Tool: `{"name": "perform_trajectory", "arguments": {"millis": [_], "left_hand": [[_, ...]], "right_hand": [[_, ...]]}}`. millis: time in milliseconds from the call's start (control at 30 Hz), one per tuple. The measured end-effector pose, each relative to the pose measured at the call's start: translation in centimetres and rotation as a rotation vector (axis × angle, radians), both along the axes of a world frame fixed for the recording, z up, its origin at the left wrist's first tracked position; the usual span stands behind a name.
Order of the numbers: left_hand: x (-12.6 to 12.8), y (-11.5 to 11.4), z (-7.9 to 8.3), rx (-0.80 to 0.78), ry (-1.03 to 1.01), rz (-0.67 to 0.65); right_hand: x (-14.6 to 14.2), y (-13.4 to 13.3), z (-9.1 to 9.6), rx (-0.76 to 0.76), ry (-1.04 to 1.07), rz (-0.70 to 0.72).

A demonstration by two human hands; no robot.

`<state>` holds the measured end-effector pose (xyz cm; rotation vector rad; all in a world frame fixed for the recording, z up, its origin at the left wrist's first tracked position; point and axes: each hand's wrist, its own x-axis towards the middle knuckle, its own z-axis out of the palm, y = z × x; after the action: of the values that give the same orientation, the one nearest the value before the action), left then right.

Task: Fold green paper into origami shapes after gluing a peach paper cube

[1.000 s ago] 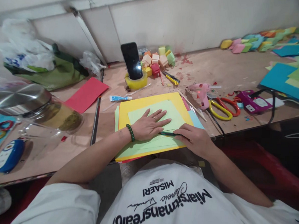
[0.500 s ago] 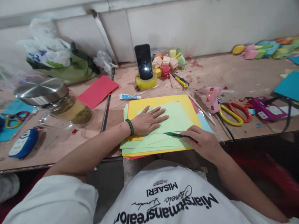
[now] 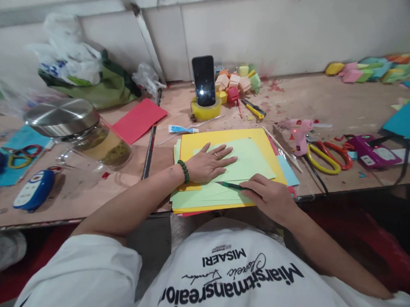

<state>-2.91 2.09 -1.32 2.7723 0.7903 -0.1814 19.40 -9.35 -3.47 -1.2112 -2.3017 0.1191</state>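
My left hand [image 3: 211, 163] lies flat with fingers spread on a light green sheet of paper [image 3: 253, 159]. Beneath it is a stack of coloured paper, with a yellow sheet [image 3: 223, 135] showing around the green one. In my right hand [image 3: 268, 196] is a slim, dark green pen-like tool [image 3: 233, 186], its pointed end toward the left. The tool lies low over the paper, along the near edge of the upper green sheet, just below my left fingers. Whether its tip touches the paper I cannot tell.
Right of the stack are a pink glue gun [image 3: 298, 133], yellow-handled scissors [image 3: 324, 160] and a purple power block [image 3: 373, 152]. A phone [image 3: 204, 81] stands in a yellow tape roll [image 3: 205, 111] behind. Left are a glass jug [image 3: 111, 150] and red paper [image 3: 140, 120].
My right hand has moved left along the paper with the pen-like tool. My left hand stays flat in place on the sheet. The whole view has shifted slightly.
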Motion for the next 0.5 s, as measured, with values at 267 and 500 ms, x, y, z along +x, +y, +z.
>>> {"name": "perform_trajectory", "arguments": {"millis": [267, 500], "left_hand": [[-0.2, 0.4, -0.2, -0.042, -0.021, -0.009], [-0.2, 0.2, 0.0, -0.041, -0.034, 0.008]], "right_hand": [[-0.9, 0.4, -0.2, -0.021, 0.026, 0.064], [-1.6, -0.3, 0.4, -0.008, 0.101, 0.149]]}}
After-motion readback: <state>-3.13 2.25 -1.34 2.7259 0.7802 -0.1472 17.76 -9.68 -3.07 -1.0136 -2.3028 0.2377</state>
